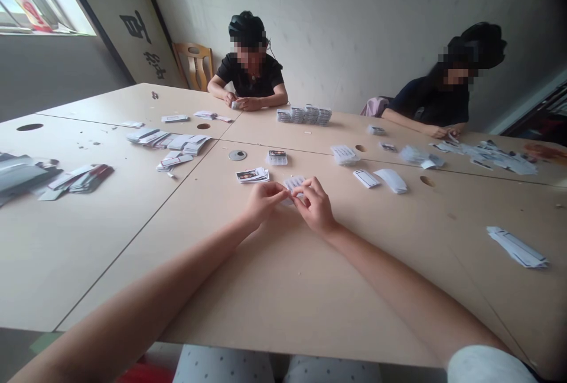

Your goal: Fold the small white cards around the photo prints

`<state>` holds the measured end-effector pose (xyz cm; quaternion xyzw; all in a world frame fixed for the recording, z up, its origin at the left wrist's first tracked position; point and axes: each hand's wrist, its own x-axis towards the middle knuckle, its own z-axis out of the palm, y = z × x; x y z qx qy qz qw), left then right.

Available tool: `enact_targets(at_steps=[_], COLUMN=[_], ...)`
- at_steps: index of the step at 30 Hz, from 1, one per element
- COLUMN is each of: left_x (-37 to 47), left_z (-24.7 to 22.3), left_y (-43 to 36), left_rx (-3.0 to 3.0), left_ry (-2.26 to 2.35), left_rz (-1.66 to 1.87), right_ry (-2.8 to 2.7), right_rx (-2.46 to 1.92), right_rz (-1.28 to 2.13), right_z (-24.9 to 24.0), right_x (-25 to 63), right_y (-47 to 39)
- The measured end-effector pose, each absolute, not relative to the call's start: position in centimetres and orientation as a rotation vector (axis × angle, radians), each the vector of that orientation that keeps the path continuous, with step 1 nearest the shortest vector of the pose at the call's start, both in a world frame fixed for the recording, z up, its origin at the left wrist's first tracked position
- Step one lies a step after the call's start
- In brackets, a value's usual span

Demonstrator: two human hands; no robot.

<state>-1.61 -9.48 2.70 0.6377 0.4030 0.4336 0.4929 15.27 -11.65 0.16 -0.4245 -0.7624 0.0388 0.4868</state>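
Observation:
My left hand [266,199] and my right hand [318,206] meet over the middle of the table, fingertips pinched together. Whatever lies between the fingers is too small to make out. Directly behind the fingertips sits a clear plastic compartment case [294,182], partly hidden by my hands. Left of it lies a small stack of printed cards [252,175], the top one bearing a dark picture. A bit farther back stands another clear case [277,157] with a dark printed card on top.
More clear cases [345,155] stand to the right, beside white card slips [392,181]. Stacked filled cases [303,114] are near the far edge. Paper piles [170,140] spread leftward. Two people [248,73] work across the table. A metal cable-hole cover [238,155] lies left of centre.

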Motion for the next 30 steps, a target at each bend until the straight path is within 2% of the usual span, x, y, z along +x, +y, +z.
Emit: enact_targets(at_steps=[30], left_x=[-1.61], left_z=[1.85], left_y=[-9.05], left_rx=[1.597], left_ry=[0.984], left_rz=[1.065], right_ry=[-1.821], right_rx=[-0.959], right_rz=[0.236], right_z=[0.27], right_x=[15.44], right_y=[-11.69])
